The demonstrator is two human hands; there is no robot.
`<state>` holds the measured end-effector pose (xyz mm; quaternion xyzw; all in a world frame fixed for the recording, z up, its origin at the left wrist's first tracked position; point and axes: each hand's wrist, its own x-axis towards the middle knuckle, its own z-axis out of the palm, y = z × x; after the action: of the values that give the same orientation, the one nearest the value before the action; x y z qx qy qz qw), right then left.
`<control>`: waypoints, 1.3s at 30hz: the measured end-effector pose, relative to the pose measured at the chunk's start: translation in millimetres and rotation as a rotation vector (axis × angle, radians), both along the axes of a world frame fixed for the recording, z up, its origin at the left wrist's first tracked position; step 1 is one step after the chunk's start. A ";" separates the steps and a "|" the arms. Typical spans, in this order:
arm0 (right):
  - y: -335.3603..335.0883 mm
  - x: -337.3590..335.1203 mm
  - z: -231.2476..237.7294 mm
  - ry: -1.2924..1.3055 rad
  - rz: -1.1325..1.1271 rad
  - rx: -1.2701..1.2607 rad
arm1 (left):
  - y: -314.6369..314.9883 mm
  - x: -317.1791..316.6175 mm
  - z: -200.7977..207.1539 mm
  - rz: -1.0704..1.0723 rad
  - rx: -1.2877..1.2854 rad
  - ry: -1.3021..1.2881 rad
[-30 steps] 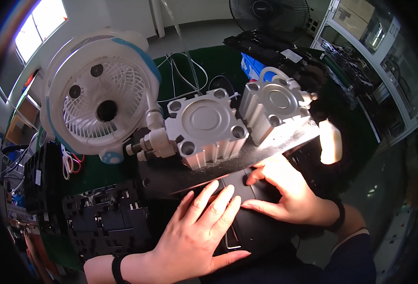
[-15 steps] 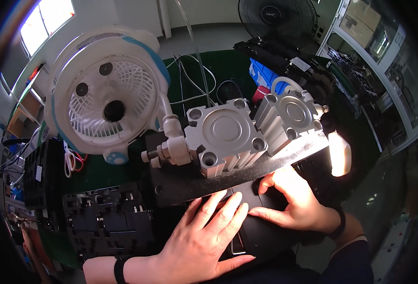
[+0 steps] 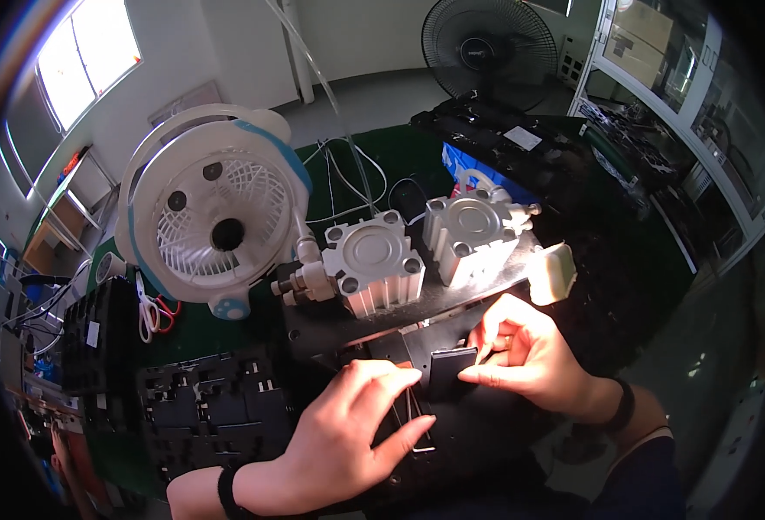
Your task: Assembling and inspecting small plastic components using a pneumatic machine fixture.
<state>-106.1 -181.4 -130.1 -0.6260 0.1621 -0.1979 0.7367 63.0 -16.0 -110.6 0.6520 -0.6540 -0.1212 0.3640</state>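
Observation:
My right hand (image 3: 534, 360) pinches the side of a small flat black rectangular piece (image 3: 450, 371) between thumb and fingers, holding it tilted up over the black jig base (image 3: 478, 433). To its left, my left hand (image 3: 335, 438) is bent with thumb and forefinger apart, and I see nothing gripped between them. Beside those fingertips lies a thin bent metal rod (image 3: 423, 449). Just beyond both hands is a thick black plate (image 3: 339, 328) carrying two silver pneumatic cylinders, a left one (image 3: 374, 251) and a right one (image 3: 472, 227).
A white and blue fan (image 3: 218, 217) stands at the left, with scissors (image 3: 149, 316) by it. Black moulded trays (image 3: 213, 407) lie left of my left hand. A pale yellowish block (image 3: 553, 274) sits at the plate's right end. Black parts (image 3: 504, 130) are piled behind.
My left hand has drawn back and its fingers have lifted from the jig. My right hand now holds the black piece raised. The view has shifted, showing more of the room behind.

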 end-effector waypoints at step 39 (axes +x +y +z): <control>107.5 132.1 17.7 -0.002 0.671 -1.701 | 248.3 86.2 -46.8 0.921 0.258 0.440</control>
<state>26.0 -73.9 -112.4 -0.9718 -0.2297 -0.0268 0.0459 149.2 232.3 -157.4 0.8705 -0.1875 -0.1620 0.4252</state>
